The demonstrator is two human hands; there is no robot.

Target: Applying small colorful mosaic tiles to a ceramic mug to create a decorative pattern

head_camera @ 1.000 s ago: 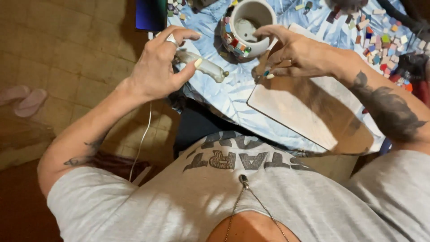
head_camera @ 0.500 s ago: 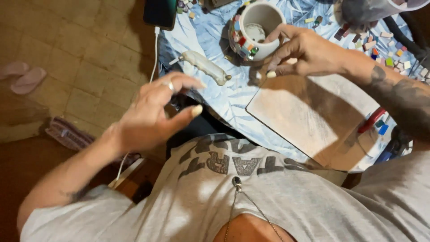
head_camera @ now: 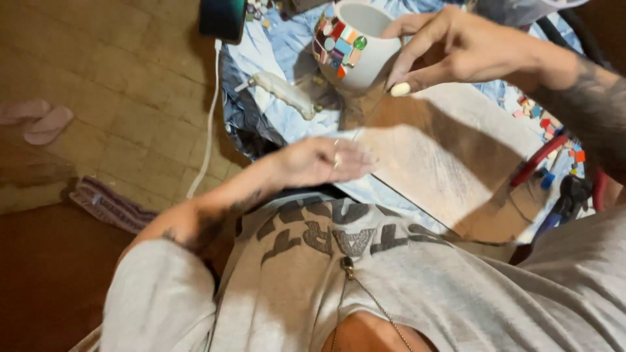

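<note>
Head view: right hand [head_camera: 456, 49] pinches a pale tile [head_camera: 400, 89] beside the partly tiled cup [head_camera: 355, 42]; left hand [head_camera: 319, 161] hovers empty, grip released.

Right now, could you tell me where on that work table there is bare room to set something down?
The pale board is mostly bare between the left hand and the red-handled pliers. A smaller free strip of blue sheet lies between the phone and the glue tube. It is crowded near the mosaic pot under the right hand and among the loose tiles.
</note>
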